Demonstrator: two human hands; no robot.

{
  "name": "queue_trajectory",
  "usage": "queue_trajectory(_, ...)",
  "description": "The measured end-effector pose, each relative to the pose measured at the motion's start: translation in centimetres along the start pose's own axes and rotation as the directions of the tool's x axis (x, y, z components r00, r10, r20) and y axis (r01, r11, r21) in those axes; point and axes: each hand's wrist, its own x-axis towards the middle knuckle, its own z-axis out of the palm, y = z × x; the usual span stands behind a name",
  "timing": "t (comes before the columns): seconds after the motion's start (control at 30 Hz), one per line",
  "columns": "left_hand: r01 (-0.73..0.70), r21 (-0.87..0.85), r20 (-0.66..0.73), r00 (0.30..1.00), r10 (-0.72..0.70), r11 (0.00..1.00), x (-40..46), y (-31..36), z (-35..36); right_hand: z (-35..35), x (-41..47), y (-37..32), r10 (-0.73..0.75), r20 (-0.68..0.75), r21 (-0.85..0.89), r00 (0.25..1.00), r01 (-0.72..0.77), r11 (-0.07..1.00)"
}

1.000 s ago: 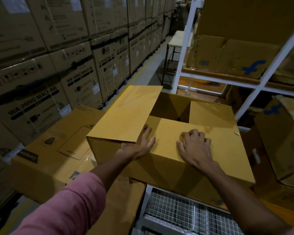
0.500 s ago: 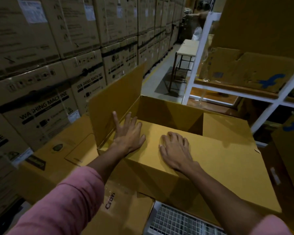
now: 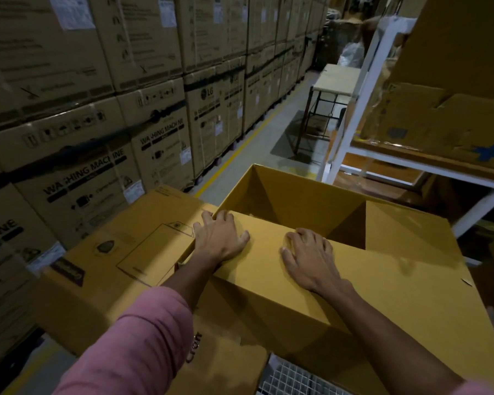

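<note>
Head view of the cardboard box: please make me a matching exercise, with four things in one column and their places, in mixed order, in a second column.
Things
1. left hand
2. right hand
3. washing machine cartons
4. white rack

Places
a. stacked high on the left side
b. on the middle of the folded flap of the open box
c. on the right side, beyond the box
d. at the left end of that flap, by the box corner

Pairs: 1-d; 2-b; 3-a; 4-c
</note>
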Motion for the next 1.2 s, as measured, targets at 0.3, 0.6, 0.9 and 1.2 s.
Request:
queue_trajectory(0.3, -0.073, 0.022, 0.018, 0.997, 0.072, 0.997, -1.0, -0.2, 0.3, -2.8, -1.5, 5.8, 0.186, 0.067, -0.043, 0.98, -0.183, 0.982)
queue_trajectory(0.6, -0.247, -0.018, -0.237, 0.942, 0.236, 0.969, -4.3, 9.1, -4.9, -14.0, -5.0, 5.4, 0.061, -0.305, -0.033, 0.95, -0.074, 0.997)
queue_trajectory(0.9, -0.257, 0.059, -0.245, 0.933, 0.264, 0.965, -12.7, 18.5, -17.2, -25.7, -11.4, 3.7, 0.064, 0.182, -0.062, 0.981, -0.054, 0.997)
queue_trajectory(1.2, -0.183, -0.004, 0.367, 0.914, 0.172, 0.983, -19.3, 16.8, -12.3, -19.3, -18.4, 4.4, 0.019, 0.564, 0.21, 0.826, -0.165, 0.964)
